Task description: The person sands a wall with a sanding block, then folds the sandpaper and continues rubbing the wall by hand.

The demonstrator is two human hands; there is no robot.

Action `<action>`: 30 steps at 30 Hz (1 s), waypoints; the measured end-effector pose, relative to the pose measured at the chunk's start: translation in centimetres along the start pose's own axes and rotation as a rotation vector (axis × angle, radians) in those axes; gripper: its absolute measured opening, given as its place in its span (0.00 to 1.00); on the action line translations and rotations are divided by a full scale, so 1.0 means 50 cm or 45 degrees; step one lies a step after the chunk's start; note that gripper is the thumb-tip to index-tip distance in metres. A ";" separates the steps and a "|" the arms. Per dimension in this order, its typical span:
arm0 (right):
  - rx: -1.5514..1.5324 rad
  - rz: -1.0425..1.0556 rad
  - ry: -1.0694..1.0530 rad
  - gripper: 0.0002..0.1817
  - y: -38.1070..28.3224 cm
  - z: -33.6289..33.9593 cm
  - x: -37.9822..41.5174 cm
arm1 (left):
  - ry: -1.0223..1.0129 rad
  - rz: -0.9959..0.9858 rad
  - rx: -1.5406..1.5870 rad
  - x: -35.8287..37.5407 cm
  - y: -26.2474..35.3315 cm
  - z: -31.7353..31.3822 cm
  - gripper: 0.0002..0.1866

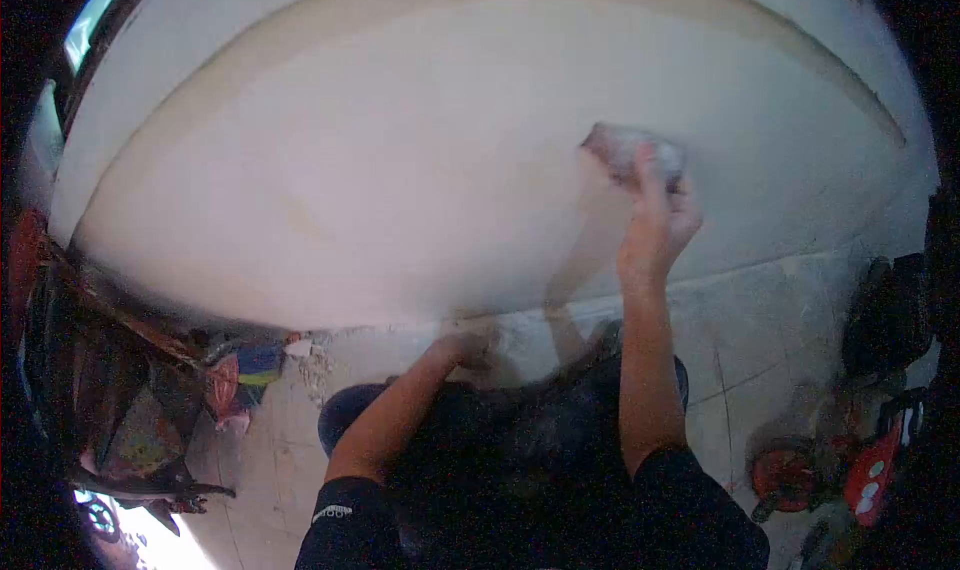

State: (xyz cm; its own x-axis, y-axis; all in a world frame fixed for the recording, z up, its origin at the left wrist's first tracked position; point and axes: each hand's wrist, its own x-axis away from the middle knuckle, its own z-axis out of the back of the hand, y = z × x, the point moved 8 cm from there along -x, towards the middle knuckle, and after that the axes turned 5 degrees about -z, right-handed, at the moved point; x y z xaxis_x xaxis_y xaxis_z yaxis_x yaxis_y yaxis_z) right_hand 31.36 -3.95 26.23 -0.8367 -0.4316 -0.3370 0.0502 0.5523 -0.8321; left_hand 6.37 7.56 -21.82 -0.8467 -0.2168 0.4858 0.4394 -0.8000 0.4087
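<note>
A large pale panel [400, 150] with a curved upper edge fills the upper view. My right hand [662, 195] grips a piece of sandpaper [625, 153], grey with a brown end and blurred, against the panel's right half. The thumb lies over its near face, and the other fingers are partly hidden behind it. Lower down, my left hand [468, 351] is beside the panel's bottom edge, above my lap. Its fingers are dim and merge with the shadow, so I cannot make out their shape or anything in them.
Pale floor tiles [745, 370] lie below the panel. At the left are dark clutter and a blue-and-yellow item [258, 363]. To the right stand a dark bulky object [885, 320], a round reddish object [783, 473] and a red item with pale spots [873, 475].
</note>
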 end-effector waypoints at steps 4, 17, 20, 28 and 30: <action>0.129 0.003 -0.157 0.13 0.038 -0.019 0.014 | -0.146 0.069 0.004 0.012 0.009 -0.001 0.26; 0.049 0.147 -0.152 0.13 0.012 -0.036 0.009 | -0.236 0.093 -0.019 0.018 0.007 -0.017 0.24; 0.069 0.062 -0.244 0.13 0.036 -0.066 0.036 | -0.237 0.081 -0.022 0.019 0.013 -0.008 0.24; 0.183 -0.009 -0.555 0.11 0.039 -0.104 0.053 | -0.165 0.001 0.007 0.014 0.038 0.018 0.23; 0.096 0.002 -0.421 0.11 0.012 -0.075 0.024 | -0.153 -0.010 -0.006 0.004 0.036 0.017 0.23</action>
State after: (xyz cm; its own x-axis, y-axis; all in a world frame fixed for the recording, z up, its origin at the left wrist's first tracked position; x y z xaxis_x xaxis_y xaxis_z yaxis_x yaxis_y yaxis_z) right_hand 28.35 -1.48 26.98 -0.6152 -0.6455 -0.4526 0.1019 0.5041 -0.8576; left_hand 7.25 6.55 -20.31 -0.8077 -0.1423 0.5722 0.4316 -0.8038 0.4094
